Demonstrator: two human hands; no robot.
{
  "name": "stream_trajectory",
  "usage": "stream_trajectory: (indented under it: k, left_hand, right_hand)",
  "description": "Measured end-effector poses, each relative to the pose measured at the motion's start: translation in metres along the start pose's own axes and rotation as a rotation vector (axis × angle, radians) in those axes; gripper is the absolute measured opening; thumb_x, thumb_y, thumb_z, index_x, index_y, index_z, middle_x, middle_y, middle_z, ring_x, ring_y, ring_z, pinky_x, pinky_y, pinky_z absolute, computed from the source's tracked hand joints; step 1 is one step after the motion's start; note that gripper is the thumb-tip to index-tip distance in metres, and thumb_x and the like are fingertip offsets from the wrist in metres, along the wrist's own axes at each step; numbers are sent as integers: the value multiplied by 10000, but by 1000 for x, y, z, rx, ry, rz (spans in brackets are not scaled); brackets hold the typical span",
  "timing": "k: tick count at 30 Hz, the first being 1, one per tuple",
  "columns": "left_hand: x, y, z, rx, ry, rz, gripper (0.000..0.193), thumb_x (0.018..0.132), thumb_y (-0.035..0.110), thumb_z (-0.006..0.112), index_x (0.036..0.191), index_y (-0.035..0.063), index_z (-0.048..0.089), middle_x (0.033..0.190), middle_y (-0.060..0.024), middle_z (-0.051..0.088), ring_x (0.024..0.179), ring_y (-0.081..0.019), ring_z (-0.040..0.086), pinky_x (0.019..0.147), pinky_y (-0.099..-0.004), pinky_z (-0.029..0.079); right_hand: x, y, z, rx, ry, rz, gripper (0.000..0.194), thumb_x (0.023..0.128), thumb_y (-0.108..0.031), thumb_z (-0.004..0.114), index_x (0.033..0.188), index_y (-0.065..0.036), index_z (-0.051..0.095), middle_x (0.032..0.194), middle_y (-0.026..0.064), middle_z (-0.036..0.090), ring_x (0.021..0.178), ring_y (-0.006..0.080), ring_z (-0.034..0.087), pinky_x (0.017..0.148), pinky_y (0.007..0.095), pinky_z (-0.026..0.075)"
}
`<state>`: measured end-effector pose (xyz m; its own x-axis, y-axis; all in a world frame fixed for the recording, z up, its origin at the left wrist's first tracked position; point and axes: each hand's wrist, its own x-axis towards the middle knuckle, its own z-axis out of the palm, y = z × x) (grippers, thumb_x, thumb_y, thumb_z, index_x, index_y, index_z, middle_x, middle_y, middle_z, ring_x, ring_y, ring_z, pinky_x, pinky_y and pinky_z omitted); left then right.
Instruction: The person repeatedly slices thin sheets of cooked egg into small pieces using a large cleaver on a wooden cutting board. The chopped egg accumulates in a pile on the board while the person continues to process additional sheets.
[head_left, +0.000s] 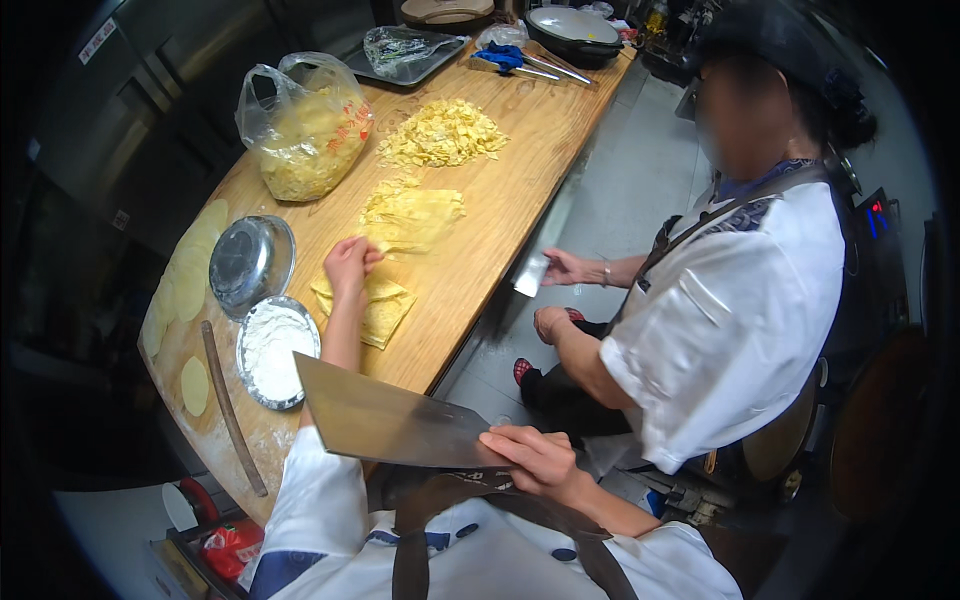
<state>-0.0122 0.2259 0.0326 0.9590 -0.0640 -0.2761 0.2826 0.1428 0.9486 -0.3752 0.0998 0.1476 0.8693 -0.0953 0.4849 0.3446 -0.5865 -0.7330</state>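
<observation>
My right hand (536, 459) grips a broad-bladed cleaver (397, 416), raised in front of my apron and off the table. Over the wooden table (457, 277) my left hand (351, 264) is curled at the near left edge of a stack of thin yellow sheets (420, 217), partly cut into strips. Whether its fingertips pinch anything cannot be made out. Below that hand lies a folded stack of yellow sheets (386, 311), partly covered by my left forearm. Farther back is a heap of chopped yellow pieces (450, 133).
A clear plastic bag (311, 142) of yellow pieces stands at left. Nearer are an overturned metal bowl (251, 262), a bowl of white flour (276, 352), a rolling pin (229, 409) and dough rounds (191, 277). Beyond the table's right edge, a co-worker (727, 315) holds a blade (536, 270).
</observation>
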Motion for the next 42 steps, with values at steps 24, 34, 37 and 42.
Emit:
stream_trajectory:
  k: [24,34,37,42]
  left_hand:
    - [-1,-19,26,-248,28,-21,246,940,215,596,1026,4,503,768,-155,657,557,-210,650,441,-270,502]
    - [-192,125,-166,438,156,1170,448,1010,330,293,1086,-26,554,1046,-178,626,924,-276,598,794,-359,460]
    - [-229,137,-186,649,-95,1263,617,1007,480,284,973,-47,603,957,-181,621,919,-259,591,787,-341,470]
    - [-282,115,-234,489,48,879,590,1011,441,305,802,-22,607,740,-128,588,630,-192,539,577,-282,433]
  right_hand:
    - [-14,-73,71,-115,168,141,474,632,130,581,1098,61,642,942,184,695,736,256,696,613,273,551]
    - [-22,-44,102,-130,-15,47,533,683,43,636,1203,-73,642,947,59,671,655,181,654,523,292,527]
    - [-19,-35,120,-107,-149,-64,525,700,2,648,1204,-146,656,932,26,654,598,188,623,489,291,508]
    - [1,-32,134,45,-456,-202,564,703,-77,660,1254,-165,578,792,49,555,563,254,592,500,370,492]
